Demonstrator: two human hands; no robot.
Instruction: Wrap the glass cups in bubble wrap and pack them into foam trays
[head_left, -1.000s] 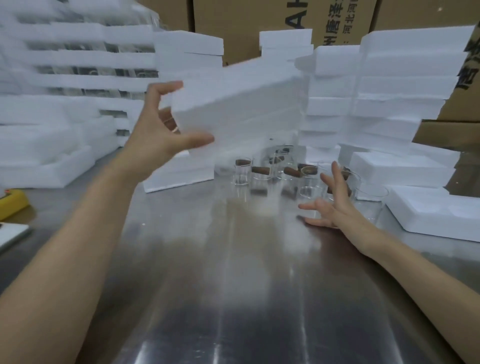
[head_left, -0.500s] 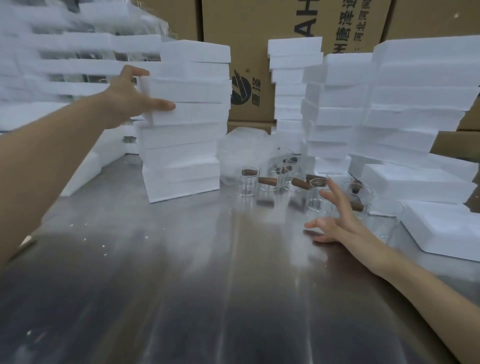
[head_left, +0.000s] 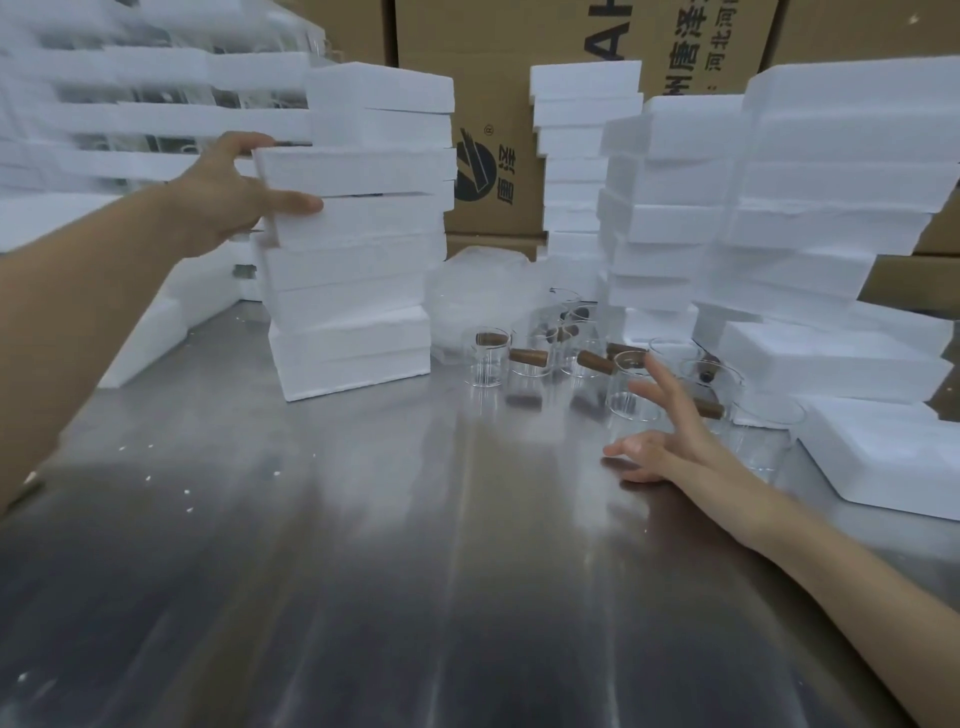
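Far left: blurred rows of white foam pieces (head_left: 130, 119) stacked along the back. Left hand (head_left: 234, 197) reaches out to a foam tray (head_left: 358, 171) in the upper part of the nearest foam stack (head_left: 353, 291); thumb lies along the tray's lower front edge, fingers curl over its top left corner, so it grips that tray at the left end. The stack stands on the metal table (head_left: 322, 545), the top pieces sitting slightly askew. Just right of the stack's base, a crumpled heap of bubble wrap (head_left: 478, 296), touching or nearly touching the stack, cannot tell which. In front of and beside it a cluster of glass cups (head_left: 535, 358) with brown wooden handles, upright on the table, none wrapped. Right hand (head_left: 670, 441) hovers low over the table just in front of the cups, fingers spread wide and holding nothing; fingertips near the closest cup (head_left: 631, 389), contact cannot be told. Behind: cardboard boxes (head_left: 498, 104) with printed lettering. Right side: more foam tray stacks (head_left: 810, 197), plus single trays (head_left: 883, 452) lying flat on the table near the right hand.
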